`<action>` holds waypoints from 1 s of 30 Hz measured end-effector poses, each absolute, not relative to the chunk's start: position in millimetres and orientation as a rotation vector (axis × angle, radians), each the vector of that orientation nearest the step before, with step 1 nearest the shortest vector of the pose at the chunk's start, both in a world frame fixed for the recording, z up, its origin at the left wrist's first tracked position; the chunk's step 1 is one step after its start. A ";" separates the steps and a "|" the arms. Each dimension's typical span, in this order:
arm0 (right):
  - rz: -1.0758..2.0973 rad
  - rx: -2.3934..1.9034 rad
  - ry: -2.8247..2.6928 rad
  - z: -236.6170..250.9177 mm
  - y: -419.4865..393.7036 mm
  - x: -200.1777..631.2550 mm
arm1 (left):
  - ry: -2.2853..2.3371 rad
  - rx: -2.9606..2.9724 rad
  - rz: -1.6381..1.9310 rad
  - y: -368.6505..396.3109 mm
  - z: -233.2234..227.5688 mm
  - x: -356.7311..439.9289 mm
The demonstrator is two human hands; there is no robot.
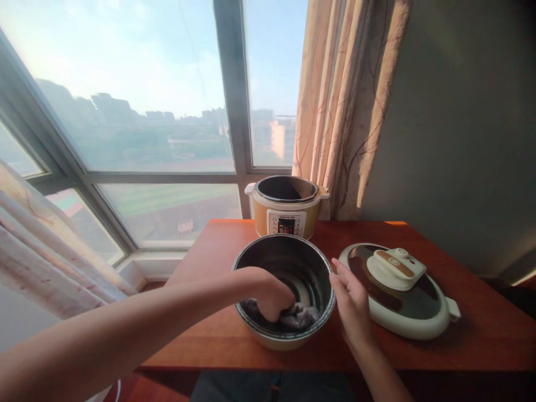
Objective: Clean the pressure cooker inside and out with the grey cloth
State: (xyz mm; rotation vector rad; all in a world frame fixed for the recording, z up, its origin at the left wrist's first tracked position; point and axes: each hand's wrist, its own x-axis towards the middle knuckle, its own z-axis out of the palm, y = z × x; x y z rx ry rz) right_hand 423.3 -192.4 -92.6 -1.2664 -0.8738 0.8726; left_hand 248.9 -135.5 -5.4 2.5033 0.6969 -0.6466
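Observation:
A dark-lined inner pot (242,262) with a pale outside stands near the table's front edge, its mouth tilted toward me. Inside it, my left hand (272,296) is closed on a grey cloth (300,316) pressed against the near inner wall. The fingers of that hand are partly hidden behind its back. At the pot's right rim is my right hand (350,298), its fingers stretched out and its fingertips against the side. Just behind the pot sits the cooker body (262,215), tan and white, with a control panel on its front.
On the table (196,329) to the right lies the cooker lid (419,329), with a raised handle on top. A large window (163,128) fills the background, with curtains (330,89) on both sides. A grey wall (452,139) stands at the right.

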 end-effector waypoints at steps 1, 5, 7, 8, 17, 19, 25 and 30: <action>0.879 -1.263 -0.876 -91.9 -191.4 423.9 | 0.626 2.498 -0.741 -134.1 -2.6 243.3; 0.879 -1.252 -0.856 -92.0 -189.9 423.4 | 0.557 2.301 -0.790 -126.1 0.9 230.4; 0.876 -1.250 -0.841 -93.8 -190.0 422.3 | 0.592 2.152 -0.768 -122.3 -2.7 229.0; 0.879 -1.249 -0.835 -95.0 -190.0 421.9 | 0.618 2.088 -0.768 -121.2 -5.5 229.0; 0.851 -1.252 -0.824 -108.2 -187.2 424.5 | 0.987 1.616 -0.249 -135.1 -32.6 234.3; 0.844 -1.262 -0.848 -108.2 -187.3 426.0 | 1.014 1.585 -0.021 -135.9 -36.5 243.6; 0.830 -1.277 -0.907 -104.1 -187.7 428.2 | 1.220 1.551 0.326 -130.3 -39.7 283.5; 0.830 -1.235 -0.885 -101.3 -185.8 425.0 | 1.161 1.951 0.139 -134.3 -22.7 290.6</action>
